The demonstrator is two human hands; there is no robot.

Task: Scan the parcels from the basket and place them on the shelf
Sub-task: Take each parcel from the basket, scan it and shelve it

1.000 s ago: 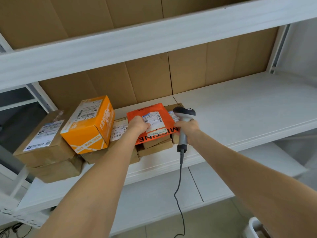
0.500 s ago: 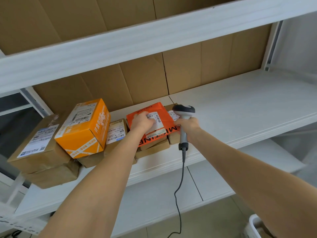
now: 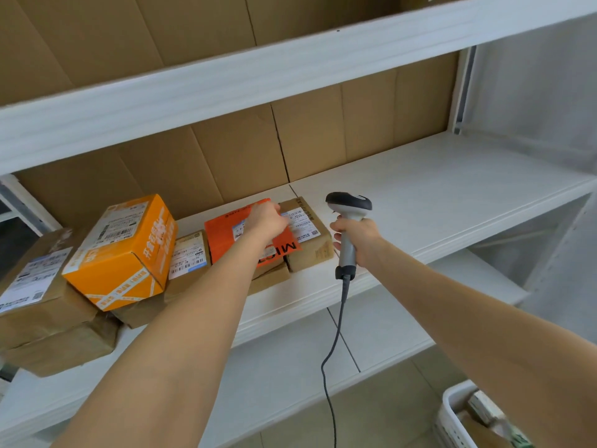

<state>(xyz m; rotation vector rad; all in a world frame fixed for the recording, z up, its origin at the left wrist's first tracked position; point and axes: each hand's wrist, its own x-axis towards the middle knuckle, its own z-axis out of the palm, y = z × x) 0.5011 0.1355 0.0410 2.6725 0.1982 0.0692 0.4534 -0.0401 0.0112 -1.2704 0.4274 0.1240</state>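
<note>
A flat red-orange parcel [image 3: 226,234] with a white label lies on top of brown boxes on the white shelf [image 3: 436,195]. My left hand [image 3: 266,221] rests on its far right part, fingers loosely curled, covering most of the label. My right hand [image 3: 358,236] grips the handle of a grey barcode scanner [image 3: 349,205], held upright just right of the parcels, its cable hanging down. A white basket [image 3: 452,412] with more parcels shows at the bottom right corner.
An orange box [image 3: 126,250] sits tilted on stacked brown boxes [image 3: 42,305] at the left. A labelled brown box [image 3: 310,247] stands right of the red parcel. The shelf's right half is bare. A shelf board runs overhead; cardboard lines the back.
My left hand has slid from the red parcel's near edge onto its far right part. The scanner has moved a little right, away from the parcels.
</note>
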